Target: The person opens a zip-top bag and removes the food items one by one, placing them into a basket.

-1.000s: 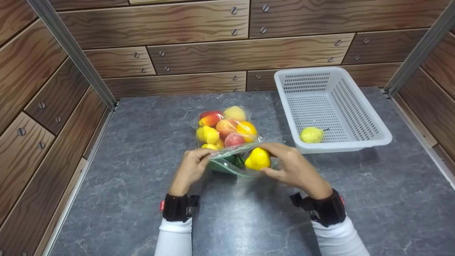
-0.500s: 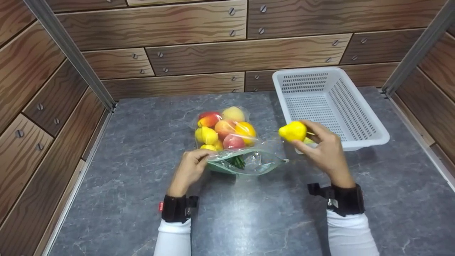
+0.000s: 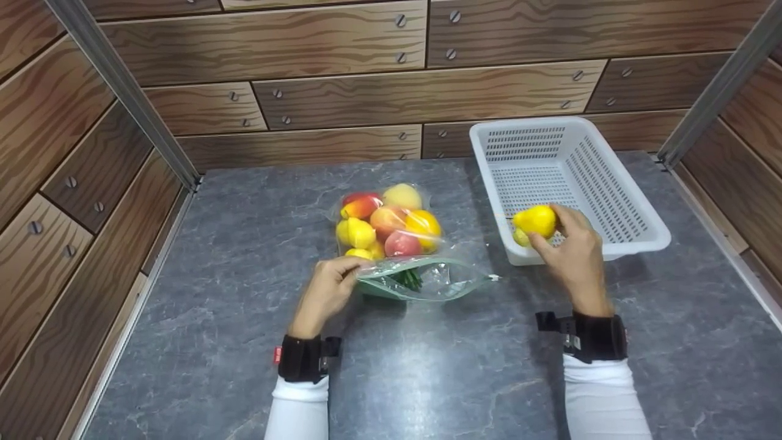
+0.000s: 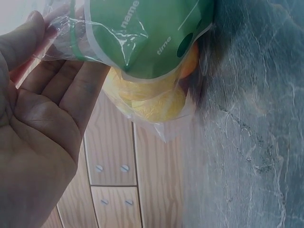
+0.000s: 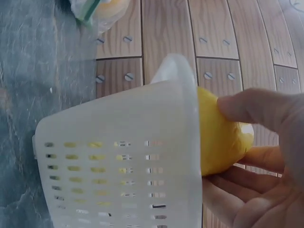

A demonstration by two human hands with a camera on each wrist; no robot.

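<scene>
A clear zip bag (image 3: 455, 287) full of fruit lies on the table, its zip mouth gaping toward me. My left hand (image 3: 327, 290) pinches the left corner of that mouth; the left wrist view shows the bag's green label (image 4: 142, 38) beside the fingers. Through the plastic show a red-yellow mango (image 3: 361, 205), an orange (image 3: 423, 229), lemons (image 3: 359, 232) and other round fruit. My right hand (image 3: 574, 247) holds a yellow pear (image 3: 537, 220) between thumb and fingers, at the near rim of the white basket (image 5: 109, 114). A yellow-green fruit (image 3: 520, 238) in the basket is mostly hidden beneath the pear.
The perforated basket stands at the back right, its raised rim (image 3: 635, 245) near my right hand. Wood-patterned walls (image 3: 342, 101) with metal corner posts (image 3: 134, 91) enclose the grey marbled table (image 3: 244, 244) at the back and sides.
My right hand has carried the pear out of the bag's mouth, rightward to the basket's near rim. My left hand has stayed at the bag's corner.
</scene>
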